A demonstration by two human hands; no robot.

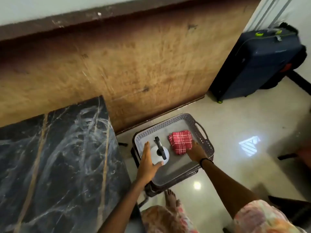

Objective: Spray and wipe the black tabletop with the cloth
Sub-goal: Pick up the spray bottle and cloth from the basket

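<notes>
The black marble tabletop (pixel 55 162) with white and gold veins fills the lower left. To its right a grey perforated basket (pixel 206 139) stands on a low stool. Inside it a white spray bottle (pixel 159 155) with a black nozzle stands upright, seen from above, and a folded red-and-white checked cloth (pixel 180 142) lies beside it. My left hand (pixel 148 163) wraps around the bottle's left side, thumb on its near edge. My right hand (pixel 196 152) rests on the cloth's near right edge, its fingertips hidden against the fabric.
A brown wood-look wall panel (pixel 126 64) rises behind the table and basket. A dark blue suitcase (pixel 255 64) stands at the upper right on the glossy pale floor (pixel 235 165). My bare foot (pixel 170 197) is below the stool.
</notes>
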